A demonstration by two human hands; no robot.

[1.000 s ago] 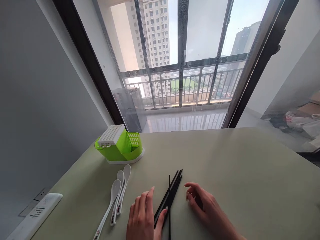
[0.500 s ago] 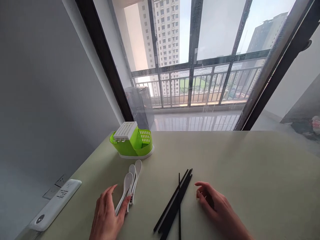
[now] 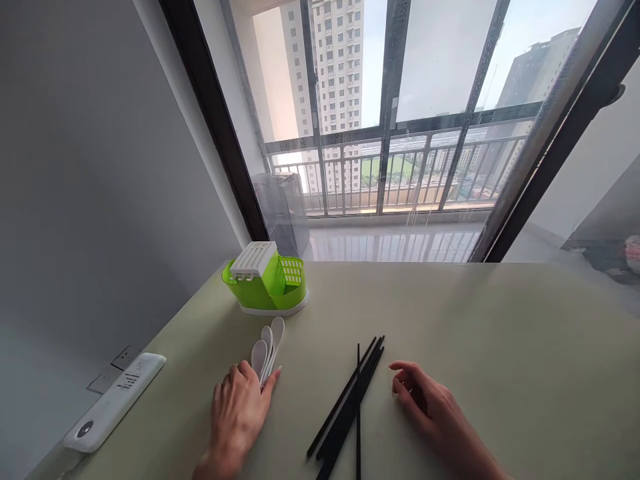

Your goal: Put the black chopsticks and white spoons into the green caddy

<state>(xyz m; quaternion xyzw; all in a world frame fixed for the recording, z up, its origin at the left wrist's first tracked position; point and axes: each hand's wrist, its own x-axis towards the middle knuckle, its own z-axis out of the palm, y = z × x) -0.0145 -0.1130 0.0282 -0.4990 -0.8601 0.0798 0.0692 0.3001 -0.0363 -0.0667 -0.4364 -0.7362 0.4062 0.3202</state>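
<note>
Three spoons [image 3: 267, 340] lie near one green basket [image 3: 250, 293], handles under the left hand [image 3: 237, 410]; whether it grips them, I cannot tell. Several chopsticks [image 3: 347, 410], too overlapped to count, lie beside the right hand [image 3: 427, 403], loosely curled and empty.

A home, by its look a high-rise flat: spoons [image 3: 259, 357] and chopsticks [image 3: 347, 413] lie on a table [image 3: 450, 307]; beyond its far edge, a balcony railing [image 3: 342, 180] and tower block [image 3: 340, 73].

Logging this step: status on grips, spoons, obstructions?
Left grip over white spoons, handles covered, closure hidden. Right grip loosely curled, apparently empty. Black chopsticks between, apart from spoons.
</note>
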